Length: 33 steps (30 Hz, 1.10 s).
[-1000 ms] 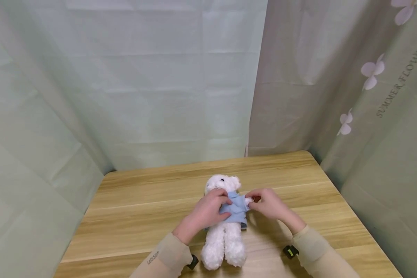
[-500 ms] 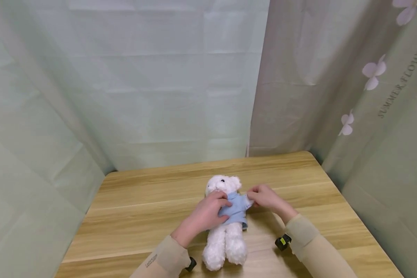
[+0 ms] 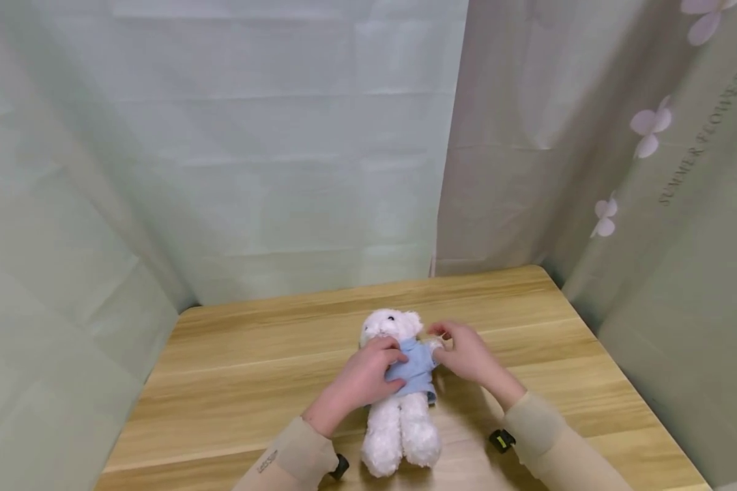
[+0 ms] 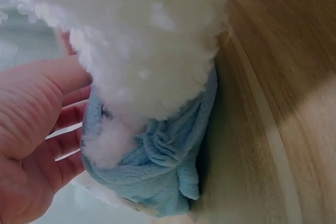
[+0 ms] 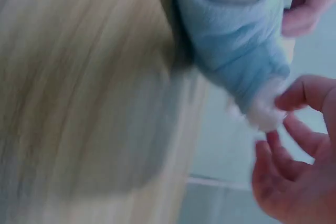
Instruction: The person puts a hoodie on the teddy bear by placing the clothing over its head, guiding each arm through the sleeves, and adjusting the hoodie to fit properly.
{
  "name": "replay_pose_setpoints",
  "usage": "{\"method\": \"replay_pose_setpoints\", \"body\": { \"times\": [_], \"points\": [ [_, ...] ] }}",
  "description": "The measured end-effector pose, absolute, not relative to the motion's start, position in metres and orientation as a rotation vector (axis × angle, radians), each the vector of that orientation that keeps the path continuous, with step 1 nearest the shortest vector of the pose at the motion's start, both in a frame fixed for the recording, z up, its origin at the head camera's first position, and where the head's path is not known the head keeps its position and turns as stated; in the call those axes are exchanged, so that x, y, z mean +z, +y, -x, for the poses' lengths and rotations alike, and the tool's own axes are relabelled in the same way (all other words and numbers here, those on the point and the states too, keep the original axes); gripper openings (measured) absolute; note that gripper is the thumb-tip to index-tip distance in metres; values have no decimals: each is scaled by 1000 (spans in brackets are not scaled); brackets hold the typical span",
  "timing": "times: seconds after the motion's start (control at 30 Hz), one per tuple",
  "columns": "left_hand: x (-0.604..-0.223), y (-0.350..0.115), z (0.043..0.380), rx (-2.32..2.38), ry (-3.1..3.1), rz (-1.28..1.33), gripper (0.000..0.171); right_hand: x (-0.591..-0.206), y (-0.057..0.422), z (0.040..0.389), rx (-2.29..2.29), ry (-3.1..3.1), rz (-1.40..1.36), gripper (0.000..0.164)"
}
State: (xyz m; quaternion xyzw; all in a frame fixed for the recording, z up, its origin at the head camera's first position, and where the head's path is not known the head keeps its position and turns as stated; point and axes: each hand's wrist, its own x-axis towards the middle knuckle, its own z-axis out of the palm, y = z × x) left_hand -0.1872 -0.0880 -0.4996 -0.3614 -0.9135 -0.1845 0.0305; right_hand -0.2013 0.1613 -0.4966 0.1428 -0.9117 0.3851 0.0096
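Note:
A white plush bear (image 3: pixel 400 433) lies face up on the wooden table, dressed in a light blue shirt (image 3: pixel 416 372). My left hand (image 3: pixel 367 372) rests on the shirt's front with thumb and fingers spread; in the left wrist view its fingers (image 4: pixel 68 142) lie against the cloth. Beside the bear's arm on the right is my right hand (image 3: pixel 469 356), its fingers loosely bent and parted. The white paw (image 5: pixel 265 111) pokes out of the sleeve, the right thumb touching or nearly touching it. My left hand hides the bear's other arm in the head view.
The wooden table (image 3: pixel 246 382) extends on both sides of the bear. Pale curtains (image 3: pixel 270 150) hang behind it and at both sides, with printed flowers on the right one. A small black device (image 3: pixel 501 440) sits at the right cuff.
My right fingers pinched the sleeve end, then the paw, and have now parted, the index finger lifting toward the bear's head. My left hand stays on the shirt.

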Motion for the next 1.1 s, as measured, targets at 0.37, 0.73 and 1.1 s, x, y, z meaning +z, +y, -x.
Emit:
{"method": "replay_pose_setpoints", "body": {
  "times": [0.37, 0.73, 1.1],
  "points": [
    [-506, -110, 182, -1159, -2691, 950, 36, -484, 128, 176, 954, -2626, -918, 30],
    [-517, -154, 169, -1404, -2605, 640, 37, -486, 133, 179, 654, -2685, -1155, 48],
    [-535, -153, 153, -1597, -2712, 585, 36, -495, 138, 177, 730, -2761, -1184, 40]
  ]
}}
